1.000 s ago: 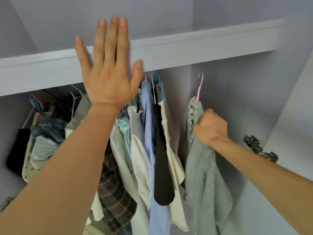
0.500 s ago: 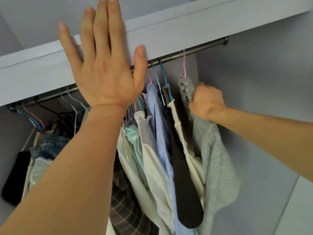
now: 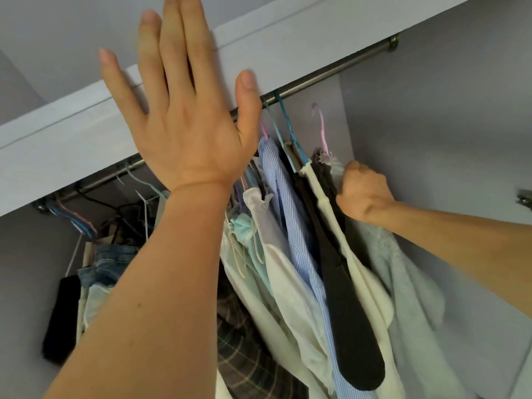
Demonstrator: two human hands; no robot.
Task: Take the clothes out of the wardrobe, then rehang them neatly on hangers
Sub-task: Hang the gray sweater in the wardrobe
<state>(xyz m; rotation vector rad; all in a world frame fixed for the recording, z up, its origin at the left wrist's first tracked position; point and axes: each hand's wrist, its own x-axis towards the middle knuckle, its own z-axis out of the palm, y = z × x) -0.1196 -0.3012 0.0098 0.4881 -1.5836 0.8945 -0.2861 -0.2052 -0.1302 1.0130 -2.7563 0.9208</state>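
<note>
Under the wardrobe's shelf point(image 3: 72, 133), we hold our left hand point(image 3: 184, 133) up flat, fingers straight and thumb spread, in front of the shelf's front edge; we cannot tell whether the palm touches it. Our right hand point(image 3: 362, 194) is curled into a fist round the neck of the grey sweater point(image 3: 408, 283), which hangs on a pink hanger point(image 3: 321, 128) at the right end of the row. The hanger's hook shows just below the metal rail point(image 3: 345, 70) and apart from it. Just left of the sweater hang a cream garment point(image 3: 365, 289), a black garment point(image 3: 345, 326) and a blue striped shirt point(image 3: 290, 226), pressed close together on blue hangers hooked over the rail. Further left, partly hidden by our left forearm, we see pale tops, a plaid garment point(image 3: 244, 355) low down and jeans point(image 3: 112, 260). At the right edge, a metal hinge point(image 3: 524, 197) sits on the wardrobe wall
</note>
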